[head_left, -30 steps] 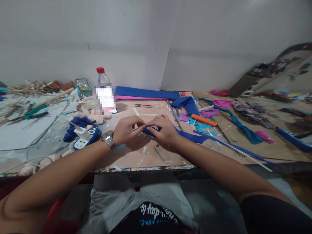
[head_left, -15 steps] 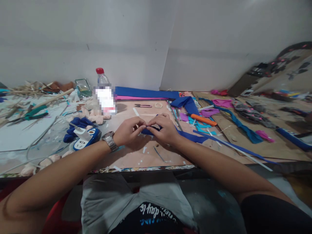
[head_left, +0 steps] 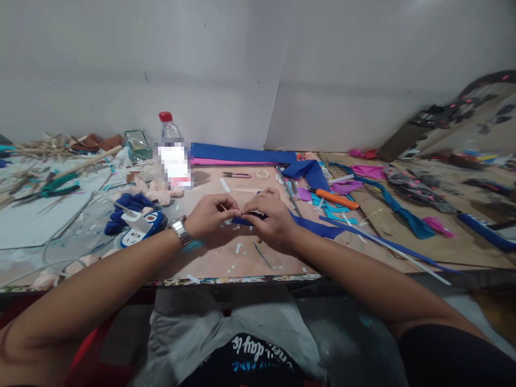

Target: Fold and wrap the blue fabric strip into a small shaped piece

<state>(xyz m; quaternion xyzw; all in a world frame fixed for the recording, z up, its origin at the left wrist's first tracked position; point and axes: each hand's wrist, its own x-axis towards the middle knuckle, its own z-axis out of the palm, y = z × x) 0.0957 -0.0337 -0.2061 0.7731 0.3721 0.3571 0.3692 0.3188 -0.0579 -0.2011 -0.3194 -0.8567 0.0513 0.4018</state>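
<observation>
A dark blue fabric strip (head_left: 318, 226) runs along the tabletop from the right and passes under my right hand (head_left: 271, 216). The fingers of that hand are closed on the strip, whose end shows just below the fingertips. My left hand (head_left: 212, 216), with a metal watch at the wrist, has thumb and forefinger pinched together at the strip's end. Both sets of fingertips meet there. Whatever small part lies between the left fingertips is too small to make out.
Behind the hands lie small pink-handled snips (head_left: 237, 175) and a tape ring (head_left: 262, 174). An orange cutter (head_left: 336, 198) is at the right. A bottle (head_left: 171, 129), a white-and-blue power socket (head_left: 141, 228) and green pliers (head_left: 58, 186) stand or lie leftward.
My left hand has shifted slightly left, its fingertips now straighter. My right hand has tilted a little, and the strip's end sits slightly lower.
</observation>
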